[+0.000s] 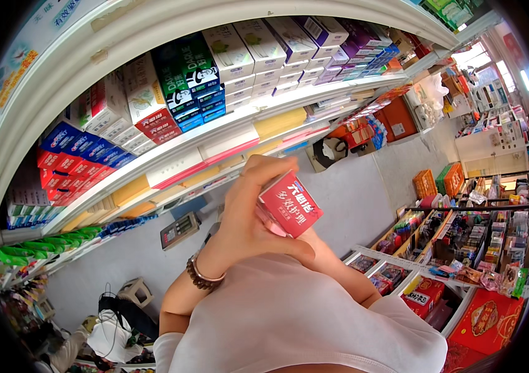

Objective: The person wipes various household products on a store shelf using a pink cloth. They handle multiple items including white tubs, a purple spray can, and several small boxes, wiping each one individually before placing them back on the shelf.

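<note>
My left hand (241,214) grips a red toothpaste box (291,204) in front of my chest. Its thumb lies along the near side and its fingers curl over the far side. The box's red end, with white writing, faces up. My right forearm reaches in from the right, and only the wrist side of my right hand (312,241) shows; its fingers are hidden behind the box and my left hand. Similar boxes with red ends (158,125) stand stacked on the shelf ahead, beside green and blue Darlie boxes (194,77).
The white shelf edge (250,112) curves across ahead. Blue and red Crest boxes (75,147) fill its left part, white boxes (257,44) its middle. Lower shelves hold yellow and white packs (280,120). A display counter (371,252) stands at right; a person (110,335) is lower left.
</note>
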The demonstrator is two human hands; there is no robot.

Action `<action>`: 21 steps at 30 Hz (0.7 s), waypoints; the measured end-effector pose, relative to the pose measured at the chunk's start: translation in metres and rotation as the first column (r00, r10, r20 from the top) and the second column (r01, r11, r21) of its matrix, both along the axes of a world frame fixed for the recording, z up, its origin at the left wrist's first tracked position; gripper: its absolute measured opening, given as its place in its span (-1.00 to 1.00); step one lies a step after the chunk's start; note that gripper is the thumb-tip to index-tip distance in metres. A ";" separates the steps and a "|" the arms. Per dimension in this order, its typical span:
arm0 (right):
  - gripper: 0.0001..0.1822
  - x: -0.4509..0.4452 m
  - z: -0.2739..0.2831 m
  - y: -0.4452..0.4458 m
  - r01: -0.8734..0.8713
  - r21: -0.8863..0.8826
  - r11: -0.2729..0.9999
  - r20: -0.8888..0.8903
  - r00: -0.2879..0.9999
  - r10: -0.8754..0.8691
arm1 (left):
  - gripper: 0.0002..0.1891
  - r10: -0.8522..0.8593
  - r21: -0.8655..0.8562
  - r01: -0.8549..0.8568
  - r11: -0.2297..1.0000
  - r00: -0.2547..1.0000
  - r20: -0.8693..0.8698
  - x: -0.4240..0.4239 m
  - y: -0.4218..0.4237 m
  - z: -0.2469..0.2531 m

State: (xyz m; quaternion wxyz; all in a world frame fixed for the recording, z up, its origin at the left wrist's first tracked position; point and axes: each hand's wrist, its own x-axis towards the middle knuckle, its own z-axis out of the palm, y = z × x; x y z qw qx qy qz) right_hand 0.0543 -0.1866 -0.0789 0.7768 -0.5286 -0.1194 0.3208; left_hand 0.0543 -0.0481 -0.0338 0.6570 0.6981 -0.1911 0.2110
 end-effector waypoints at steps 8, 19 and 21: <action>-0.58 -0.004 -0.019 -0.003 -0.075 0.102 0.992 -0.720 0.682 0.126 | -0.29 0.035 0.029 -0.038 0.999 0.996 0.085 0.015 0.013 0.014; -0.40 -0.008 -0.038 -0.034 -0.132 0.271 0.953 -0.544 0.796 0.265 | -0.71 0.060 -0.478 -0.243 0.844 0.929 -0.366 0.026 0.016 0.025; -0.33 -0.008 -0.033 -0.032 -0.134 0.350 0.927 -0.470 0.831 0.297 | -0.72 0.148 -0.462 -0.315 0.829 0.921 -0.361 0.027 0.016 0.026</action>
